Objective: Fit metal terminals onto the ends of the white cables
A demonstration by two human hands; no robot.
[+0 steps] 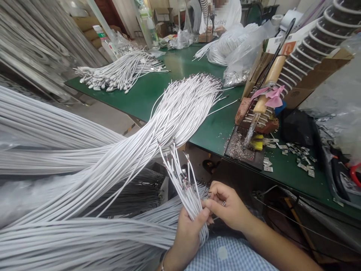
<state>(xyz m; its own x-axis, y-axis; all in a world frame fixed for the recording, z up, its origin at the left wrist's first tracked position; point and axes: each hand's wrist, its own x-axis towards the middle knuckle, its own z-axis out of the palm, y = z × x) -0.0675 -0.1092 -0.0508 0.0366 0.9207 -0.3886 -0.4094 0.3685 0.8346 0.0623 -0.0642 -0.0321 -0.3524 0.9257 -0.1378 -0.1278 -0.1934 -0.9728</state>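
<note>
My left hand is closed around a bunch of white cables, whose stripped, metal-tipped ends fan upward. Close against it, my right hand is closed in a pinch at the side of the bunch. A dark cable tip shows by its fingertips, though the fingers partly hide what they grip. A small shiny metal piece shows between the fingers of that same hand. Behind both hands, a thick sheaf of long white cables lies across the table edge and trails down to the left.
On the green table, a soldering iron leans over a dark plate beside a brick. Small metal tabs lie scattered to the right. Another cable pile sits farther back. A person works across the table.
</note>
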